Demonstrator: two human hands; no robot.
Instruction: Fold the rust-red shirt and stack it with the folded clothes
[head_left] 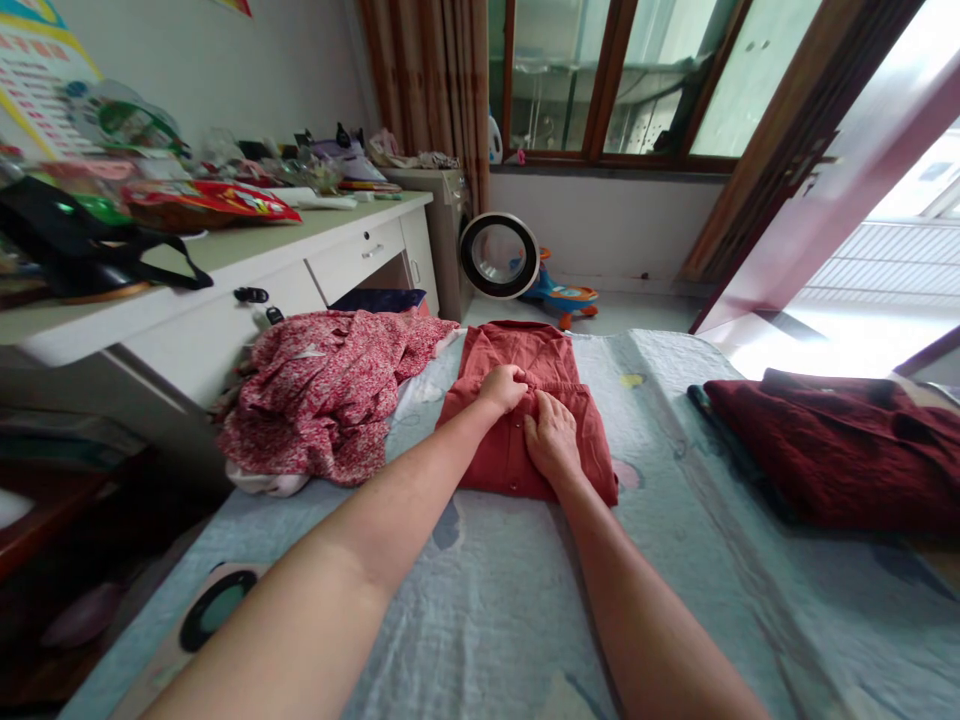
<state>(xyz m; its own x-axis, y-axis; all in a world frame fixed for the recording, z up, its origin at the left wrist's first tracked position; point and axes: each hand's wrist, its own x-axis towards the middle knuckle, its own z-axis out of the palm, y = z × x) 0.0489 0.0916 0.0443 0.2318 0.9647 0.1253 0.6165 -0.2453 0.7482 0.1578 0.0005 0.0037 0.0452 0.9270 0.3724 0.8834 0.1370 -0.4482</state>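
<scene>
Mid-fold on the rust-red cotton button shirt [525, 400], lying flat mid-bed on the pale blue quilted bedspread [487, 600]; left hand [504, 386] fingers curled, pinching the placket; right hand [553, 437] flat, fingers spread, pressing; next probably needs smoothing it and folding it over.

txt: none legible | poster [34, 75] far left wall: red print, too blurry to read | snack bag [214, 205] on desk [247, 250], left: colour print, unreadable | no nos., brands or signs readable elsewhere
</scene>
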